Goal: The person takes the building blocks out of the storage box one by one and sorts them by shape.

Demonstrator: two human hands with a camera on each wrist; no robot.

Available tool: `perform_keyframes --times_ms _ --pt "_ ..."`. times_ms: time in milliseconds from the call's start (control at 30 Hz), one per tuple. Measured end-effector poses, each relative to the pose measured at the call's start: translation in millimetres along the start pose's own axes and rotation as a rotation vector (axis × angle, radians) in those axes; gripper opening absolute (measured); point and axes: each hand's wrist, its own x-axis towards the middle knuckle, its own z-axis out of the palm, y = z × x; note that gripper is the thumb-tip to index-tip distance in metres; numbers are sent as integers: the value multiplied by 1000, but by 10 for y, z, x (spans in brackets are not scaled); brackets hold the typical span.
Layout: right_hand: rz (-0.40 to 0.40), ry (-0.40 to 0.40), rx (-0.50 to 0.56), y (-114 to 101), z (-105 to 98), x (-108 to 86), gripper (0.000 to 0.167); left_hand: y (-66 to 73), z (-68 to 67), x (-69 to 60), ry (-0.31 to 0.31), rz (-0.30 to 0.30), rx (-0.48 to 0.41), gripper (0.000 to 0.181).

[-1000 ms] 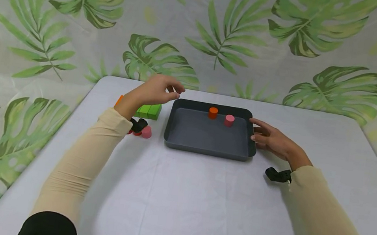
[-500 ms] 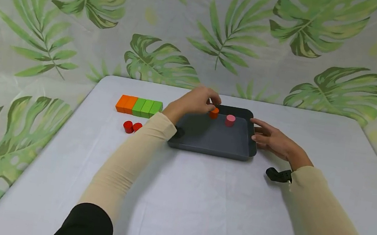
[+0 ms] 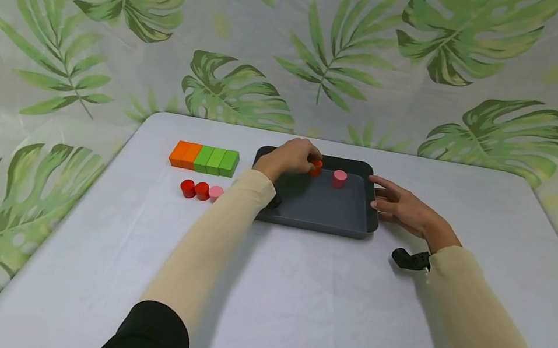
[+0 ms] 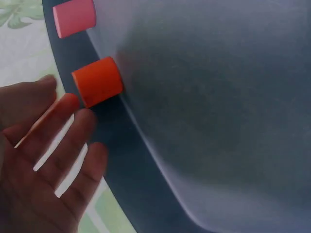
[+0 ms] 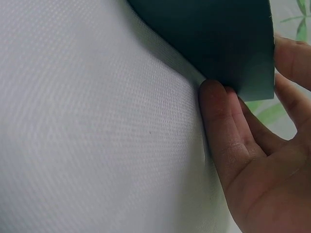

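A dark grey rectangular tray lies on the table. Inside it, by the far wall, an orange cylinder block and a pink cylinder block stand apart. Over the tray's far left part, my left hand has its fingertips right at the orange block. The left wrist view shows those fingers loosely extended beside the orange block, not wrapped round it; contact is hard to tell. My right hand rests its fingertips against the tray's right side, fingers mostly straight, as the right wrist view also shows at the tray wall.
Left of the tray, orange blocks and green blocks stand in a row. Nearer, red cylinders and a pink cylinder line up, the pink one partly behind my left sleeve. A leaf-patterned cloth hangs behind the white table.
My left hand has moved right, from beyond the tray's left edge to the orange cylinder, and lowered slightly. The right hand and the tray look unmoved.
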Motion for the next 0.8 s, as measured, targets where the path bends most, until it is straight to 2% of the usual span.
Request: perform_keyframes --times_ms 133,567,800 --pt "4 4 -3 -8 4 3 77 -30 19 24 -27 -36 26 38" --pt "-10 -6 22 17 0 8 79 -83 73 66 8 -76 52 39" --pt "-8 -8 22 6 -8 -5 79 -94 80 63 29 -52 111 38"
